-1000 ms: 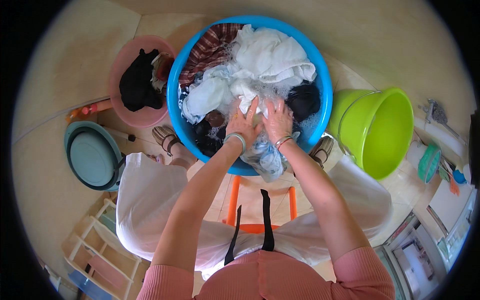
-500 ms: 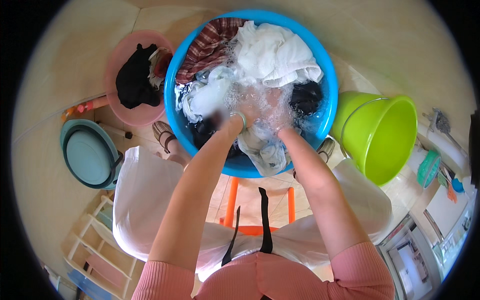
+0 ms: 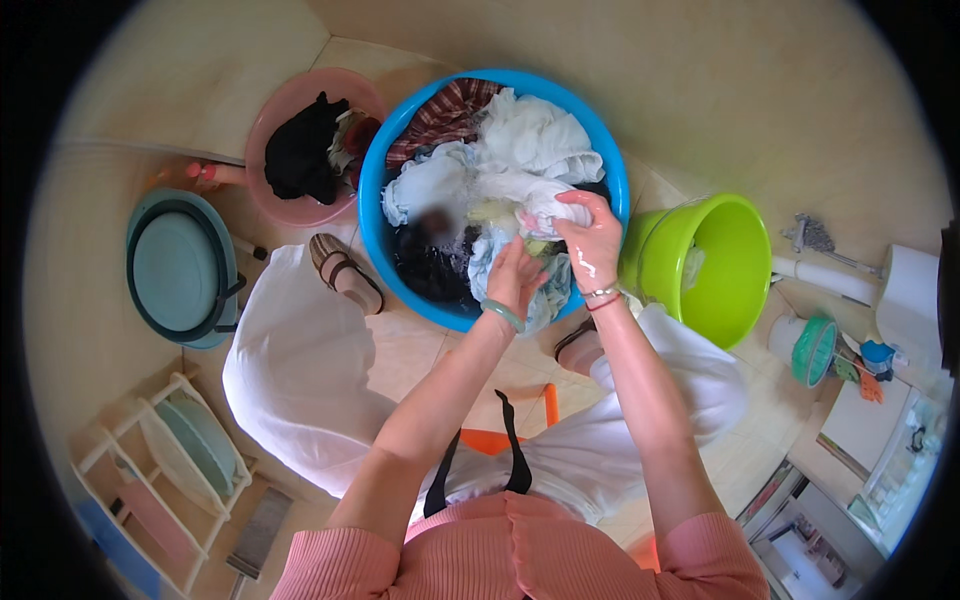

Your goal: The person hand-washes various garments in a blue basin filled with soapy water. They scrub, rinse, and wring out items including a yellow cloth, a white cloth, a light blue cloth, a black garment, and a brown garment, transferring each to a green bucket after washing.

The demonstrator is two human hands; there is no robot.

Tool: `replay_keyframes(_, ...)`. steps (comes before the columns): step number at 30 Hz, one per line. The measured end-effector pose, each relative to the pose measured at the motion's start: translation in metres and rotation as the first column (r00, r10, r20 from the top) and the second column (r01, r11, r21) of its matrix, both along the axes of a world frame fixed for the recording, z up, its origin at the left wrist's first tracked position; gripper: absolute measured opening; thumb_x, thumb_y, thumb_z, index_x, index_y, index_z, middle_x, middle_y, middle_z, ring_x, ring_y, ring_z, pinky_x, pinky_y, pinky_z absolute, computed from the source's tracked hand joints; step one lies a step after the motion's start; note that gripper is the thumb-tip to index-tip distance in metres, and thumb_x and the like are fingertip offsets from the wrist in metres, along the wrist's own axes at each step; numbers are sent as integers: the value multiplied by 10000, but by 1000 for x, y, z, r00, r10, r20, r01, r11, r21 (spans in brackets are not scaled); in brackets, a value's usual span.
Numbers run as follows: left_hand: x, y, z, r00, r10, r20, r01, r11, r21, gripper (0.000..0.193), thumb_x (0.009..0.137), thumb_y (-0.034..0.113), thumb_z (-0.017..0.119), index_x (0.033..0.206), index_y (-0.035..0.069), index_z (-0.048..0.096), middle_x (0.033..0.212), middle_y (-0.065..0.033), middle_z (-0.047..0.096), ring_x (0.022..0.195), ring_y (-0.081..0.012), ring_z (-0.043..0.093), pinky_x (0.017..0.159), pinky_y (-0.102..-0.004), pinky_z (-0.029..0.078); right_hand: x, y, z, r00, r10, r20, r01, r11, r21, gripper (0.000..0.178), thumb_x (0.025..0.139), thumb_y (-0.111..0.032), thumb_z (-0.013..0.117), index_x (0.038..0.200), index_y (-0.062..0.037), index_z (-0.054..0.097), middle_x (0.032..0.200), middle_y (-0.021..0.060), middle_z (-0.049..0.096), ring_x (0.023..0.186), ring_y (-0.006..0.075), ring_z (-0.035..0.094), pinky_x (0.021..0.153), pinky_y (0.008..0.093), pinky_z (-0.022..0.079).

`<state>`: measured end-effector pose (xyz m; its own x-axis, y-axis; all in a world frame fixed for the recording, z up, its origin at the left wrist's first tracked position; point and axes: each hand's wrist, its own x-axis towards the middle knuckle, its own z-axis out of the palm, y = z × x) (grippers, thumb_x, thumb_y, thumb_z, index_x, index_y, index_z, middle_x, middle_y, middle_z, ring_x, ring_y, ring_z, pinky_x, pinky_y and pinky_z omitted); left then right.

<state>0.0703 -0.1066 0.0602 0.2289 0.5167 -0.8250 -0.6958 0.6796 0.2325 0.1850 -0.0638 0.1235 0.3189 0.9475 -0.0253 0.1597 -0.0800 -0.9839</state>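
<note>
A blue tub [image 3: 372, 190] full of wet laundry stands in front of me. Over its right side my right hand [image 3: 592, 240] grips a bunched wet white garment [image 3: 515, 188], and water shines on the skin. My left hand [image 3: 516, 276], with a pale green bangle at the wrist, is lower and nearer me, fingers apart above a light blue wet cloth [image 3: 488, 250]. Around them in the tub lie a red plaid cloth [image 3: 450, 115], a large white cloth [image 3: 540, 135], a pale blue-white garment [image 3: 430, 180] and dark clothes [image 3: 430, 265].
At the left, a pink basin [image 3: 262, 185] holds black and other clothes, with folded teal basins [image 3: 180, 268] nearer me. A lime-green bucket [image 3: 745, 285] stands right of the tub. A white rack [image 3: 190, 470] is at lower left; an orange stool [image 3: 551, 405] shows beneath me.
Both hands have come up out of the sudsy water. The right now holds the white garment raised, while the left has drawn back towards me. The whole view has shifted somewhat.
</note>
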Motion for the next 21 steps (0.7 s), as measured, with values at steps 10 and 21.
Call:
replay_keyframes(10,-6,16,55,632,-59,773,-53,992,119,894,842,668,594,1370,-32,415,1291,-222,547,1178,-316,552,1047,-441,429,-35,-59,70,898,170,407,-251,955,156,216,682,49,676,867,-61,663,930,96,590,939,302,596,830,362,480)
replay_keyframes(21,2,26,104,454,288,843,-214,954,-211,310,880,184,618,1144,28,572,1093,-102,659,979,-281,611,887,-408,518,-24,-84,25,350,-235,-907,-143,943,-300,339,947,-276,610,1185,-38,577,1236,90,582,1127,161,551,910,275,456)
